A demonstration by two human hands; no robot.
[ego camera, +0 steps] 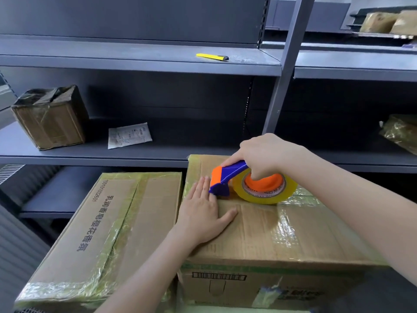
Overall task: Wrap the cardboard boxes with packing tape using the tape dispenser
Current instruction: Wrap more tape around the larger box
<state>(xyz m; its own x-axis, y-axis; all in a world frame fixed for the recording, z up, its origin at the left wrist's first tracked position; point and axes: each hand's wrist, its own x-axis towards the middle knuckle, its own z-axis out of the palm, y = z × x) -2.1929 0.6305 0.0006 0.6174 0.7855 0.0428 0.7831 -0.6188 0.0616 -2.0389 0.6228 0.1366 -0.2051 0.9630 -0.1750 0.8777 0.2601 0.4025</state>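
**Head view, left to right.** The left box point(108, 233), taped along its edges and centre seam, stands just beside the right box point(259, 236), whose top is higher.

The left hand point(203, 213) lies flat on the right box's top, close to its left edge. The fingers are straight and together and point far, and the thumb is spread to the right. The palm presses the cardboard and the hand grasps nothing.

The dispenser point(225, 179) sits on the same top, directly right of those fingers. Its long axis runs left–right, with the blade end left and slightly near and the roll point(264, 195) at the right. Whether the blade end touches the fingers cannot be told.

The right hand point(266, 157) reaches in from the right and grasps the dispenser. Its fingers are curled over the handle and down into the roll's orange hub.

A tape strip point(302, 195) lies on the top right of the roll. From this the strip is judged to run right to left. The coming move would then carry the dispenser left toward the box's left edge, where the left hand lies in its path. That hand must either give way or press the tape down.
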